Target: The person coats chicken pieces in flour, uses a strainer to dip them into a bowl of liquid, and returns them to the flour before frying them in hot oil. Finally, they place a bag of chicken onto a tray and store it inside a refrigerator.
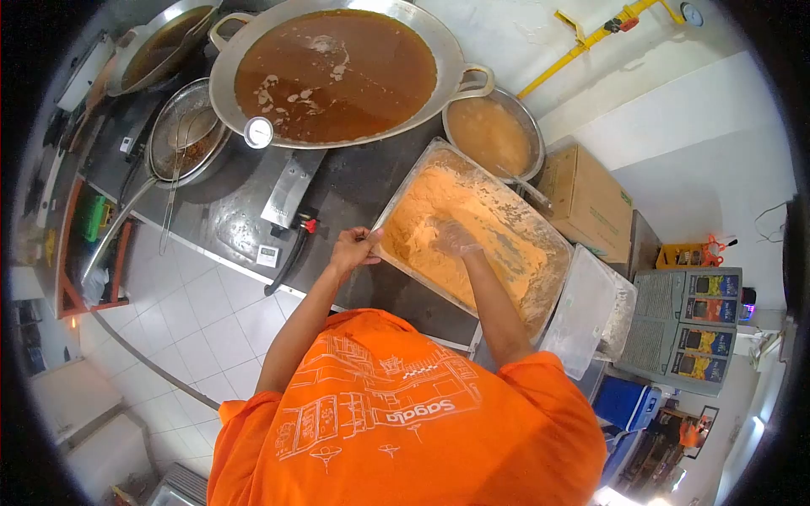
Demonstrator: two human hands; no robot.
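A rectangular tray (pixel 552 226) holds loose orange breading powder (pixel 519 240), heaped thicker toward its left end. At the tray's left corner, my left hand (pixel 356 250) grips the rim, its fingers curled and the thumb along the edge. My right hand (pixel 456 239) is down in the powder near the left middle of the tray. Powder coats that hand, and its fingertips are buried, so I cannot make out whether anything is in them.
Behind the tray stand a wide pan of brown oil (pixel 337 76) with a dial thermometer (pixel 258 132) and a bowl of cloudy liquid (pixel 489 135). A strainer (pixel 187 135) is at left. A cardboard box (pixel 586 202) and clear plastic container (pixel 582 312) flank the right.
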